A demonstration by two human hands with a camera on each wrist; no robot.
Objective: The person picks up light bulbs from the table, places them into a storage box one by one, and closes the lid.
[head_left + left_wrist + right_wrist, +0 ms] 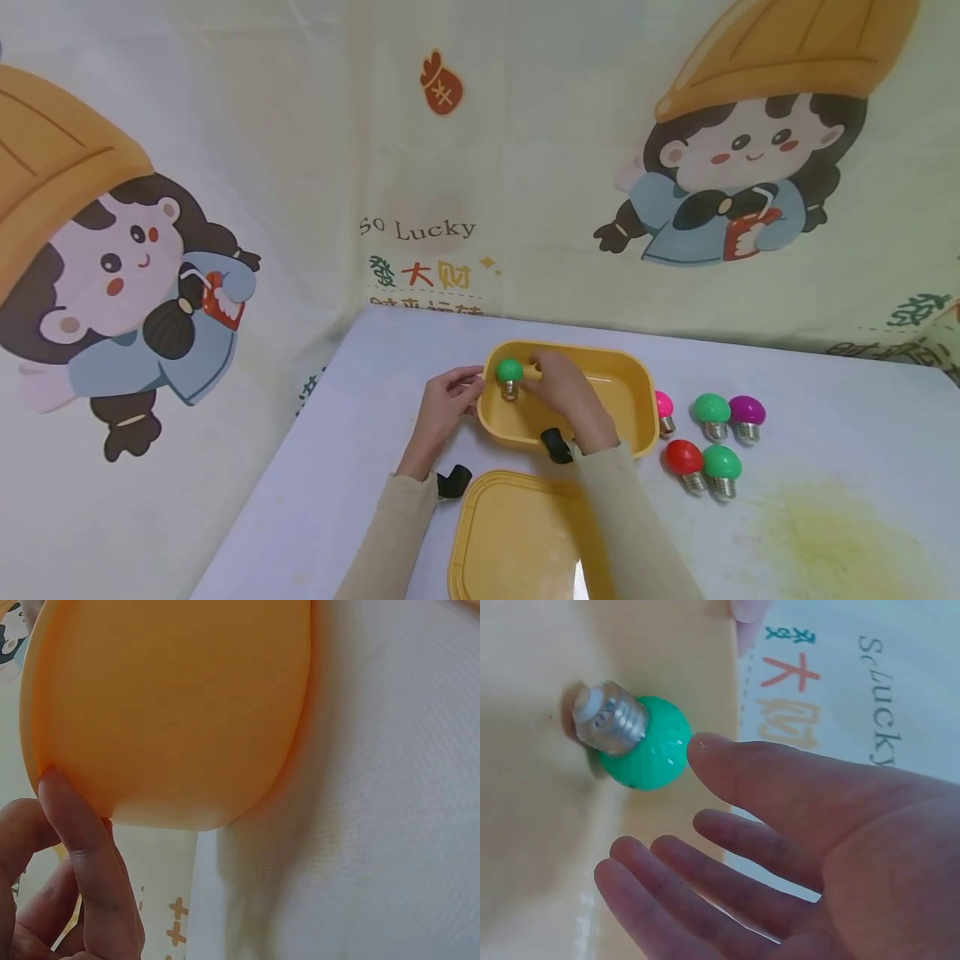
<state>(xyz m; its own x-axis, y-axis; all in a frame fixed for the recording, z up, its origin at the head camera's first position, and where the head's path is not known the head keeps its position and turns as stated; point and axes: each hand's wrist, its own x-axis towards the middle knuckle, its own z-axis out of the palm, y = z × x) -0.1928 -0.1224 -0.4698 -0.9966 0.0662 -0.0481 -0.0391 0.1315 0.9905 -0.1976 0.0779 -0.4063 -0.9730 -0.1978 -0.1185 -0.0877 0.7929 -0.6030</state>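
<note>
A green light bulb [509, 372] with a silver screw base lies inside the yellow plastic box [622, 400], at its left end. My right hand [562, 385] is inside the box beside it. In the right wrist view, the thumb tip is at the green globe, touching or very close, while the other fingers [697, 900] extend loosely with nothing between them. My left hand [448, 402] is at the box's left end. The left wrist view has a fingertip against the outer wall just under the rim, the remaining fingers loosely bent.
Right of the box lie several bulbs: a pink one [664, 405] partly hidden by the box, green [712, 409], purple [747, 411], red [685, 457] and another green one [722, 462]. A yellow lid [517, 533] lies in front, partly under the right sleeve. A printed cloth [525, 167] hangs behind.
</note>
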